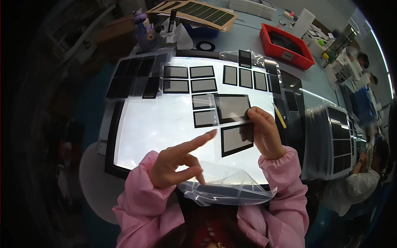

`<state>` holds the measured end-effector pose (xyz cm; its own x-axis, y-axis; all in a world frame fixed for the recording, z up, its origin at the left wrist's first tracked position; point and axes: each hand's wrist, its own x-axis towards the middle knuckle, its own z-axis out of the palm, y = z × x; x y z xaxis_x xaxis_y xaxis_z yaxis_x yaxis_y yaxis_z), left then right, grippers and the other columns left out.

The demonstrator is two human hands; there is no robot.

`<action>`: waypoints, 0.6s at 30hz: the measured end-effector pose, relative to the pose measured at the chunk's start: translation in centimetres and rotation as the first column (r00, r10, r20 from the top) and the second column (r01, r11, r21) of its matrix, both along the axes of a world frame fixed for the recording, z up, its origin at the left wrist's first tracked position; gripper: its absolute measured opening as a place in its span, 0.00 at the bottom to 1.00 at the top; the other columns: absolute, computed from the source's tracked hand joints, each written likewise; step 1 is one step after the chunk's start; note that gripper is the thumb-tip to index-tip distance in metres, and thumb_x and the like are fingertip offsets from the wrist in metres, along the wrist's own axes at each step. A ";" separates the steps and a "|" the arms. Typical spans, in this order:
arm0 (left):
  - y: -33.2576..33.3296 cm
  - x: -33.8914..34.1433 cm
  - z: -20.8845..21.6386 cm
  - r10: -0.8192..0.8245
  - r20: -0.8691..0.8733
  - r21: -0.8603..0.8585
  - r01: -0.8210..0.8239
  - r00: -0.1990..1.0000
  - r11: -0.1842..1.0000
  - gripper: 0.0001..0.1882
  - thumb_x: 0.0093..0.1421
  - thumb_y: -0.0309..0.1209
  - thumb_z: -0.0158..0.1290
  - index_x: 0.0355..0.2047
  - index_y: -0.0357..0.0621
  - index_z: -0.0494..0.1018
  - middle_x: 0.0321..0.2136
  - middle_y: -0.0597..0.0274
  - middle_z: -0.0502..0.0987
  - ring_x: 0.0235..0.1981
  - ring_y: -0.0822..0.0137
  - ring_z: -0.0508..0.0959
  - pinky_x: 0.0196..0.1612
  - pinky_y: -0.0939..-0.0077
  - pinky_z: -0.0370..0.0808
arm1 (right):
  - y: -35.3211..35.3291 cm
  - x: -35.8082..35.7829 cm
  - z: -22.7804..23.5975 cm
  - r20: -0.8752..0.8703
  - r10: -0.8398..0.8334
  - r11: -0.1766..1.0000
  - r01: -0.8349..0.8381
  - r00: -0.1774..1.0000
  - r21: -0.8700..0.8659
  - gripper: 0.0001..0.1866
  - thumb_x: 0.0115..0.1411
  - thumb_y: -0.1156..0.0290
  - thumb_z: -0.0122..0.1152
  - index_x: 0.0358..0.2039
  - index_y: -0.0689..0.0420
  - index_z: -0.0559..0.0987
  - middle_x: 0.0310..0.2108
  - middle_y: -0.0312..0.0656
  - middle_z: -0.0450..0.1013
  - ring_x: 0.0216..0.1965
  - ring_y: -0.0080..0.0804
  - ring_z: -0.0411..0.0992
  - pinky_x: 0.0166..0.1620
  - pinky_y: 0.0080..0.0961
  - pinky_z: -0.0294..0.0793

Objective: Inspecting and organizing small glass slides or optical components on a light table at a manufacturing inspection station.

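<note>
My right hand (266, 132) pinches the right edge of a clear film sheet with black-framed grey panels, raised over the glowing light table (153, 132). One framed panel (233, 107) sits at its upper part, and another panel (236, 141) is just below. The sheet's loose clear end (231, 193) curls over the table's near edge, close to my body. My left hand (175, 161) holds nothing; its index finger stretches toward the lower panel while the other fingers bend loosely. Smaller framed panels (203, 85) lie in rows on the lit surface beyond my hands.
Dark panel sheets (133, 74) cover the far left corner. A yellow-handled craft knife (280, 116) lies right of my right hand. Upright film sheets (324, 140) stack farther right. Behind are a red tray (287, 47) and a black tape ring (205, 46). A co-worker (359, 182) sits at right.
</note>
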<state>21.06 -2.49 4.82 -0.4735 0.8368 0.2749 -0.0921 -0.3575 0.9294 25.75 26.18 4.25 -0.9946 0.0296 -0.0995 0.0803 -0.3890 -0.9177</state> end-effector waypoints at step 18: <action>-55.4 9.3 -28.0 0.772 -0.459 -0.357 -0.887 0.441 0.294 0.18 0.71 0.34 0.43 0.58 0.47 0.70 0.52 0.56 0.76 0.50 0.58 0.77 0.52 0.64 0.75 | 3.5 -2.7 -4.8 0.096 -0.192 0.978 0.183 0.977 0.098 0.13 0.72 0.61 0.51 0.33 0.55 0.75 0.21 0.35 0.72 0.20 0.18 0.66 0.24 0.19 0.63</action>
